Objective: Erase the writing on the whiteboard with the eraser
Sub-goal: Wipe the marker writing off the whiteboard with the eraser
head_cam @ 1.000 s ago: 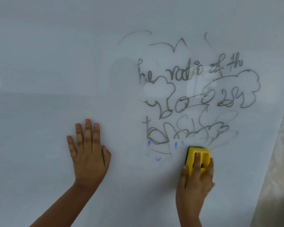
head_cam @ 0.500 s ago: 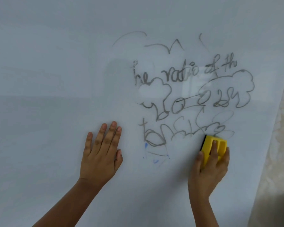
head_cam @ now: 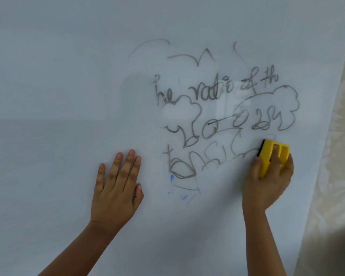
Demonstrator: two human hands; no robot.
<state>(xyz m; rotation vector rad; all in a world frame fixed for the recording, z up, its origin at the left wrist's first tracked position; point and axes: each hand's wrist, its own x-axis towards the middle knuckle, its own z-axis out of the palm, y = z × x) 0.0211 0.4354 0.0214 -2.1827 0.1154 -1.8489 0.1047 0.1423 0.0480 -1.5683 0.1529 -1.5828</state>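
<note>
A white whiteboard fills the view. Grey marker writing and scribbles cover its centre-right, with a few blue marks below them. My right hand grips a yellow eraser with a black felt edge, pressed flat on the board at the lower right end of the scribbles. My left hand rests flat on the board, fingers spread upward, just left of the writing and holding nothing.
The board's right edge runs diagonally down the right side. Beyond it hangs a pale patterned curtain or wall. The board's left half carries no writing.
My right hand has slid the eraser up and to the right along the bottom scribbles, wiping some strokes away. My left hand has shifted slightly right and stays flat on the board.
</note>
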